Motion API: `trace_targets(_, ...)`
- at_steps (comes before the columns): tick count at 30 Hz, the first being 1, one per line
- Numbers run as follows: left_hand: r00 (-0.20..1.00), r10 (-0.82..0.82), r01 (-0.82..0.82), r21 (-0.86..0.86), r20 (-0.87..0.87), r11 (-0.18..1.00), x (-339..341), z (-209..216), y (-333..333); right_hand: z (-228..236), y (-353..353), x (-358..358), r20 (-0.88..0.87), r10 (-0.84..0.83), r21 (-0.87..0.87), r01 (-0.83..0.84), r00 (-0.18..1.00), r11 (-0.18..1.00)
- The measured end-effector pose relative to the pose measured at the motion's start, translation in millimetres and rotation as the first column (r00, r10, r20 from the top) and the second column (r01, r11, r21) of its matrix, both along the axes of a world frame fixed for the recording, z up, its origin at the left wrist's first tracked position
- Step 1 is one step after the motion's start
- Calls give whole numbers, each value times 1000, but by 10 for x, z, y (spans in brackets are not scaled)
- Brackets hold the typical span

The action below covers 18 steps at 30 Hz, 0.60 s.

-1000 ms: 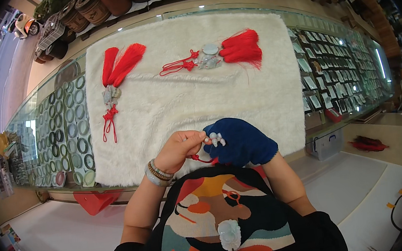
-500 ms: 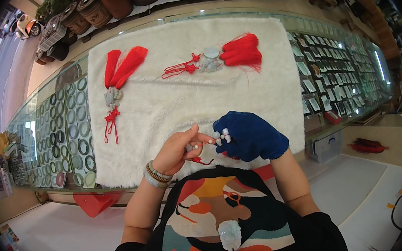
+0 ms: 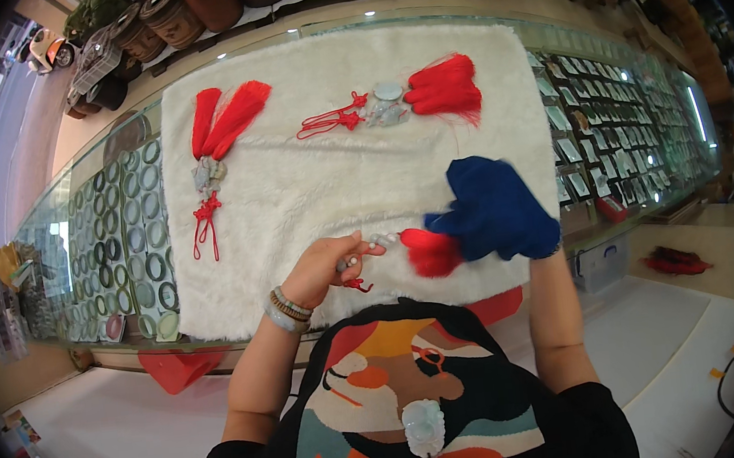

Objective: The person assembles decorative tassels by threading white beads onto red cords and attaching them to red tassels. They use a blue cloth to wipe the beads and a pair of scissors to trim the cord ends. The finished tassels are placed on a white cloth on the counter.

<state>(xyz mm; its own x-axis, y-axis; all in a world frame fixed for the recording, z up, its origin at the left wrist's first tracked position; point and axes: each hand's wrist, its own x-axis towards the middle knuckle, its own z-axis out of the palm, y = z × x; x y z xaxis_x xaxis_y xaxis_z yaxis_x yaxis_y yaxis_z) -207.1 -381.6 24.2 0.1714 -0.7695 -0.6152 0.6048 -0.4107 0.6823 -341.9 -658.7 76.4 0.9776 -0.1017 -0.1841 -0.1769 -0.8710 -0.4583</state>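
In my bare left hand (image 3: 323, 274), thumb and fingers are closed on a tasselled pendant (image 3: 383, 240) with pale stone beads. Its red tassel (image 3: 434, 253) spreads to the right, slightly blurred, and a bit of red cord (image 3: 358, 284) hangs below my fingers. My right hand (image 3: 499, 211), in a dark blue glove, is over the tassel's right end with its fingers apart; whether it touches the strands cannot be seen. Farther back on the white plush cloth (image 3: 326, 180) lie two similar ornaments: a left tasselled pendant (image 3: 207, 171) and a right tasselled pendant (image 3: 386, 111).
The cloth covers a glass display counter. Rows of stone bangles (image 3: 123, 246) lie at its left, and small pieces on pale cards (image 3: 606, 123) at its right. Brown pots (image 3: 209, 4) line the far side. A clear plastic box (image 3: 599, 267) stands beyond my right forearm.
My right hand has left the pale beads and moved right and away from me, uncovering the red tassel. My left hand keeps its hold almost in place.
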Motion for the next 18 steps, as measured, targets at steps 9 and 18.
trace_targets(9,982,55,-98,237,181,967,79,-263,229,-227,-485,-124,-5,323,-629,-254,946,735)
trace_targets(18,951,187,-237,187,247,953,167,-409,630,-73,-61,234,246,25,97,-50,969,994)
